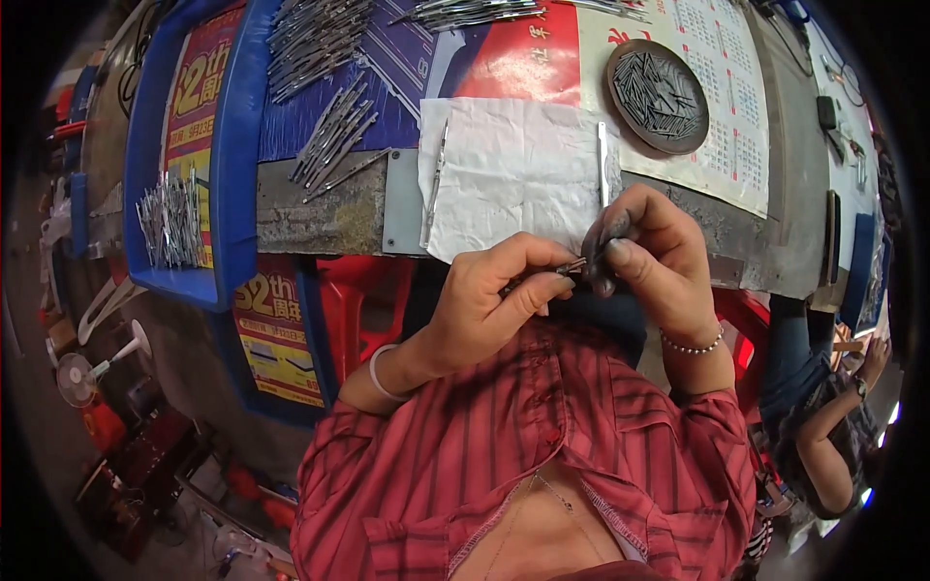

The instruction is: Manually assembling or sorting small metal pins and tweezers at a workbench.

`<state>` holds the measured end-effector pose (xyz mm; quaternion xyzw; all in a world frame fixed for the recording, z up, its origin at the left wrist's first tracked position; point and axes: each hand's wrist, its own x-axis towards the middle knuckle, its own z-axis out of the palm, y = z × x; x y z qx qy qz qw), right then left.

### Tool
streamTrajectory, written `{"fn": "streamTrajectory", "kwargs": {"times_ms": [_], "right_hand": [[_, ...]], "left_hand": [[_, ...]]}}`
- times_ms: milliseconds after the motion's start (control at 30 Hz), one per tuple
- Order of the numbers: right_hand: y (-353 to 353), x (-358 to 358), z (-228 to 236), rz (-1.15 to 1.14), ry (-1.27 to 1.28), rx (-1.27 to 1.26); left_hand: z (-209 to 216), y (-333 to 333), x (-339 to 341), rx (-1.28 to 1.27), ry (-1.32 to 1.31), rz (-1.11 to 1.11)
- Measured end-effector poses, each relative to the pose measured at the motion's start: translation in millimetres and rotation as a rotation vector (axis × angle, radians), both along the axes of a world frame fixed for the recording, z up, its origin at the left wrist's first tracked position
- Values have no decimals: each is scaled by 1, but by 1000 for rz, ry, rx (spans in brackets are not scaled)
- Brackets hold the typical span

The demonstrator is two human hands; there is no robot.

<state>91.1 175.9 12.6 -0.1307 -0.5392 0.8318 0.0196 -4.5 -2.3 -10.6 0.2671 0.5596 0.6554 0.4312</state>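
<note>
My left hand (499,300) pinches a small, slim metal piece (575,265) between thumb and fingers, just past the table's near edge. Right beside it, my right hand (654,252) is closed, thumb against fingers, at the end of that piece; what it grips is hidden. Its fingers look dark grey. Beyond both hands lies a creased white paper sheet (513,165). One thin metal tool (439,179) rests along the sheet's left side, and a flatter silvery strip (604,160) along its right. A round brown dish (616,114) of small metal pins (659,95) stands to the right.
Thin metal tools (318,44) are heaped at the far left, with a smaller pile (334,136) nearer. A long blue tray (237,145) at the left holds upright metal pieces (172,225). Red stools (358,305) stand below the table. Another person's arm (823,450) shows at right.
</note>
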Motion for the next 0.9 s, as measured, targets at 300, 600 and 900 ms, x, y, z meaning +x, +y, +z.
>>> {"fn": "streamTrajectory", "kwargs": {"times_ms": [300, 600, 900], "right_hand": [[-5, 2, 1, -5, -60, -4], [-11, 1, -2, -46, -48, -71], [-22, 6, 5, -85, -24, 264]], "left_hand": [[-2, -1, 2, 26, 57, -6], [0, -4, -3, 12, 102, -69], [4, -6, 2, -5, 557, 66]]}}
